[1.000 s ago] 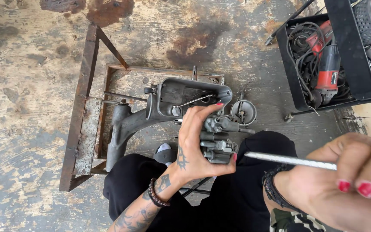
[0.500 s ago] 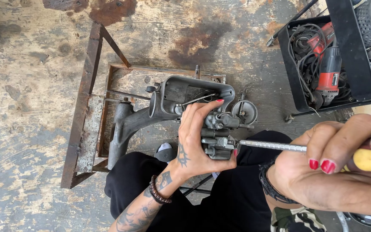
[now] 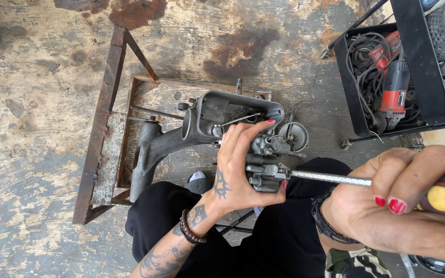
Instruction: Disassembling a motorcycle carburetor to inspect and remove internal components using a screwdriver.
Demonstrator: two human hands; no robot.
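My left hand clamps the carburetor — my right, fist closed on the screwdriver, lies to its right, shaft horizontal, tip touching the body.

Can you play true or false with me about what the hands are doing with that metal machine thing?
1. The left hand grips the grey metal machine part. True.
2. The right hand holds a hammer. False: it holds a screwdriver with a yellow handle.
3. The screwdriver tip touches the machine part. True.
4. The red power tool lies on the person's lap. False: it sits in the black crate.
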